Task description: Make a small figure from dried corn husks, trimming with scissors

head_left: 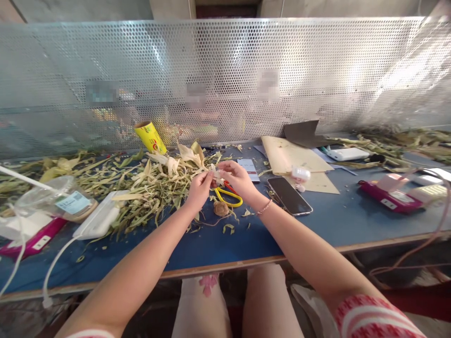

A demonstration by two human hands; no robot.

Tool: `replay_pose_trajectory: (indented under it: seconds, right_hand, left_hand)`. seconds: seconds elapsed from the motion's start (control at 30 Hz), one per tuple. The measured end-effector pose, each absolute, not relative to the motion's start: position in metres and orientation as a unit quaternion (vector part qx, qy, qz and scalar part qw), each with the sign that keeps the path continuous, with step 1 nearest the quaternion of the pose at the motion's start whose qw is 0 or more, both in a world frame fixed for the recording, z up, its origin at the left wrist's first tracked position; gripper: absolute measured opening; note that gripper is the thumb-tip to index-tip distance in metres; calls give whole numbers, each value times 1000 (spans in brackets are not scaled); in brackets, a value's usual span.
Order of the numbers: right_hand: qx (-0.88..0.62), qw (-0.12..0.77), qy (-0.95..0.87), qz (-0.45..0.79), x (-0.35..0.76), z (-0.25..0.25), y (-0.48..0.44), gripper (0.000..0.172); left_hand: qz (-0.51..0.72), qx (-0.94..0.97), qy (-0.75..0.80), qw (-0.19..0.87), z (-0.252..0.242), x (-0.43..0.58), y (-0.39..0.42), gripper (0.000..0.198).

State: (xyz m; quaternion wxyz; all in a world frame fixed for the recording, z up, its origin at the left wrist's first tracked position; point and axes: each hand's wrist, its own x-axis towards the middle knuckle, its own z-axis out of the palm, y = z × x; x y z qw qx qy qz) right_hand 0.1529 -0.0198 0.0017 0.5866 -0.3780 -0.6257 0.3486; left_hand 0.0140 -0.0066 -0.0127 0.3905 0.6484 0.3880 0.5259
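Above the blue table, my left hand (200, 188) and my right hand (237, 177) meet with fingertips pinched together. Between them is a small whitish, petal-like piece (216, 174), partly covered by the fingers. Behind my left hand, a pale dried husk flower (190, 155) rises from a heap of dry leaves and stalks (151, 192). Just below the fingers lies a tool with yellow loop handles (230, 199) and a red part, perhaps scissors, partly hidden by my hands. A round brown ball (221, 209) rests in front of it, with a thin strand trailing nearby.
To the right lie a black phone (291, 195), a white earbud case (300, 174), brown paper (289, 155) and a magenta power strip (391, 197). On the left are a clear plastic cup (66, 199) and a white power bank (100, 216). A perforated metal screen (225, 84) stands behind.
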Motion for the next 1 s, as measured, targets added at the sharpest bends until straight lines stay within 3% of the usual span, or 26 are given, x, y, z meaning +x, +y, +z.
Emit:
replay_pose_trajectory:
  seconds: [0.13,0.37,0.83,1.0]
  right_hand:
    - [-392,557,-689,247,154,1,-20,16]
    - [-408,558,-692,209,155,-1,-19,12]
    - [-378,607,-615,333,149,-9,-15,10]
    - [-379,602,-652,264,151,-9,-16,8]
  left_hand:
    - [548,614,384,419,-13,15,-6,32]
    - [535,633,379,412,-7,16,-10,28]
    - [546,610,418,394,-7,19,-11,17]
    - [566,575,412,424,-8,20,-9,17]
